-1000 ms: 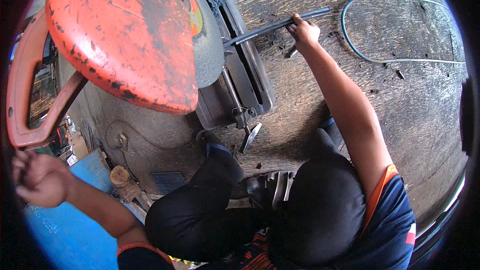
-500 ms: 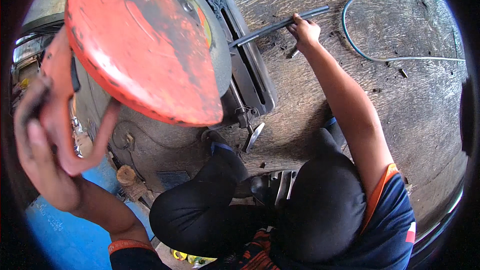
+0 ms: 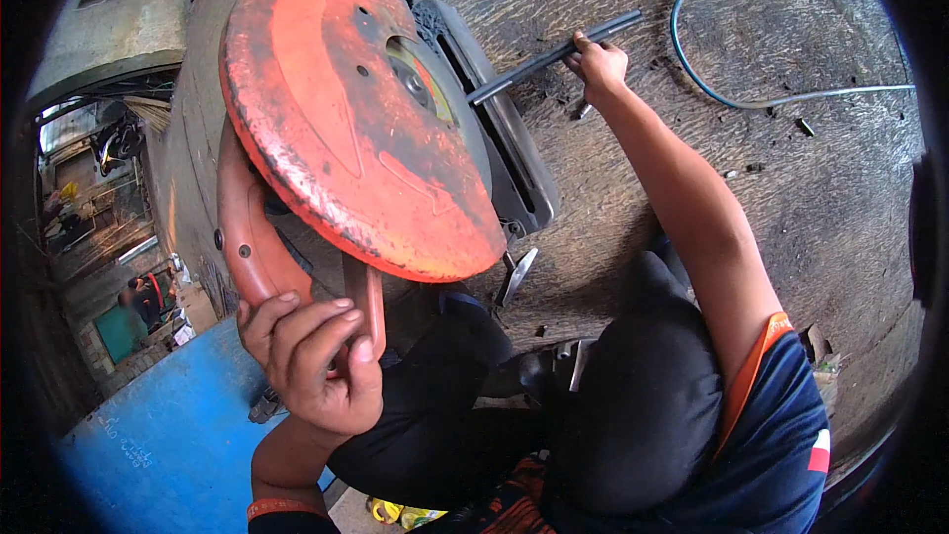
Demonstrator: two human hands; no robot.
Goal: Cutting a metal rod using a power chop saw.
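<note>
A chop saw with a scuffed orange-red guard (image 3: 336,138) stands left of centre on the ground. My left hand (image 3: 314,361) is closed round its looped orange handle (image 3: 373,302), fingers wrapped over the grip. Part of the saw's disc (image 3: 475,150) shows beyond the guard's edge. With my right hand (image 3: 599,67) I grip thin grey metal bars (image 3: 539,61), lying side by side. Their left ends reach over the dark saw base (image 3: 539,188) next to the disc. Whether the disc touches them I cannot tell.
A clamp lever (image 3: 518,275) sticks out of the base near my left foot. A bent loop of thin tubing (image 3: 751,105) lies at the far right. Small dark scraps litter the ground. At left are a blue panel (image 3: 188,425) and, farther off, a person (image 3: 146,302).
The saw's handle and guard have swung right and down, away from the camera, with my left hand on the handle. My right hand and the bars have barely moved.
</note>
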